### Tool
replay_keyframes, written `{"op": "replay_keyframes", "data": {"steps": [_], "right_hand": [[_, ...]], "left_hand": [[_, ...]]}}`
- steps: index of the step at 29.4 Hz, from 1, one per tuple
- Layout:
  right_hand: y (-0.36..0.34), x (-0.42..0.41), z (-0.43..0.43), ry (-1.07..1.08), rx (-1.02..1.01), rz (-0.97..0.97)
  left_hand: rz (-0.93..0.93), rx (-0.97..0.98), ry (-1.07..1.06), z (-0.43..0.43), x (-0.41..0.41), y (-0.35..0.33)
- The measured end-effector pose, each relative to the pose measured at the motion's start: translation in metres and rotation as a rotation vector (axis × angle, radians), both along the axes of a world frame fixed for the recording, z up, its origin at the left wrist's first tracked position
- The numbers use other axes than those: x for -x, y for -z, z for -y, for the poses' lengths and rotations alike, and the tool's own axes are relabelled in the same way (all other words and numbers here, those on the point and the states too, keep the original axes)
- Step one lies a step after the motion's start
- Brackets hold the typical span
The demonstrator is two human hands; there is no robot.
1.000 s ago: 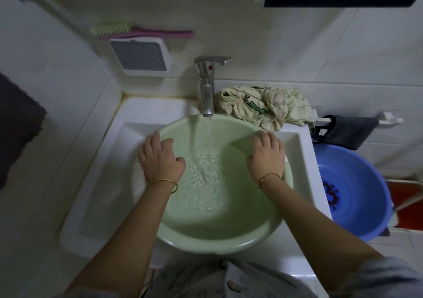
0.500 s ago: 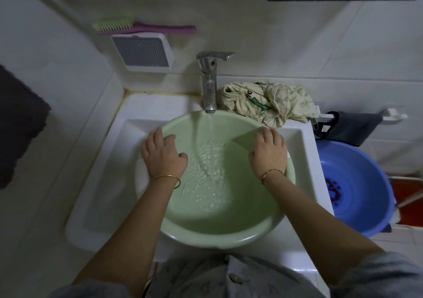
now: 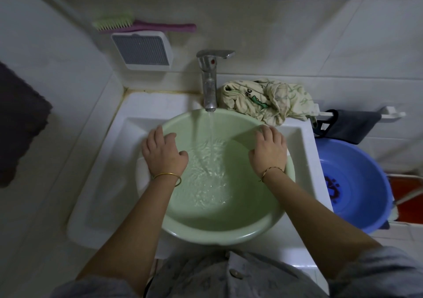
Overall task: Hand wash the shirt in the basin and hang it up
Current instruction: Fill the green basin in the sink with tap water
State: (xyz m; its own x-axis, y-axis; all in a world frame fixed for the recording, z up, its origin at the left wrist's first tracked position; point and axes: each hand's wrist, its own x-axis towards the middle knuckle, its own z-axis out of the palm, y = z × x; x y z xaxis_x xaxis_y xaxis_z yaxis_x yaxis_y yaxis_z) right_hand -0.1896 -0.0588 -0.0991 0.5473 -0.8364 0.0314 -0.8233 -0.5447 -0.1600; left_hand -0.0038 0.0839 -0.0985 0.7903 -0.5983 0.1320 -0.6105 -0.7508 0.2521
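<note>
A pale green basin (image 3: 219,238) sits in the white sink (image 3: 103,183), partly filled with rippling water. The chrome tap (image 3: 209,80) runs a stream (image 3: 211,133) into it. My left hand (image 3: 163,153) holds the basin's left rim, fingers over the edge and thumb inside. My right hand (image 3: 269,151) holds the right rim the same way. The crumpled cream shirt (image 3: 267,101), with a green print, lies dry on the sink's back right corner beside the tap, apart from both hands.
A blue basin (image 3: 357,183) stands to the right of the sink, below a dark cloth (image 3: 352,123) on a white rail. A green and pink brush (image 3: 142,25) lies on a white wall box (image 3: 142,50). A dark towel (image 3: 18,123) hangs at the left.
Both hands stay on the basin's rim while water keeps running in. Only the view has shifted slightly.
</note>
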Motion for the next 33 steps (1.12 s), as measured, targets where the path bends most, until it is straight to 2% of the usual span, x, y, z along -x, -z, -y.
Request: {"op": "replay_keyframes", "data": {"steps": [33], "right_hand": [[-0.0015,0.0001,-0.0005,0.002,-0.009,-0.013]], "left_hand": [[-0.013,-0.028,0.003,0.0004,0.0000,-0.0017]]}}
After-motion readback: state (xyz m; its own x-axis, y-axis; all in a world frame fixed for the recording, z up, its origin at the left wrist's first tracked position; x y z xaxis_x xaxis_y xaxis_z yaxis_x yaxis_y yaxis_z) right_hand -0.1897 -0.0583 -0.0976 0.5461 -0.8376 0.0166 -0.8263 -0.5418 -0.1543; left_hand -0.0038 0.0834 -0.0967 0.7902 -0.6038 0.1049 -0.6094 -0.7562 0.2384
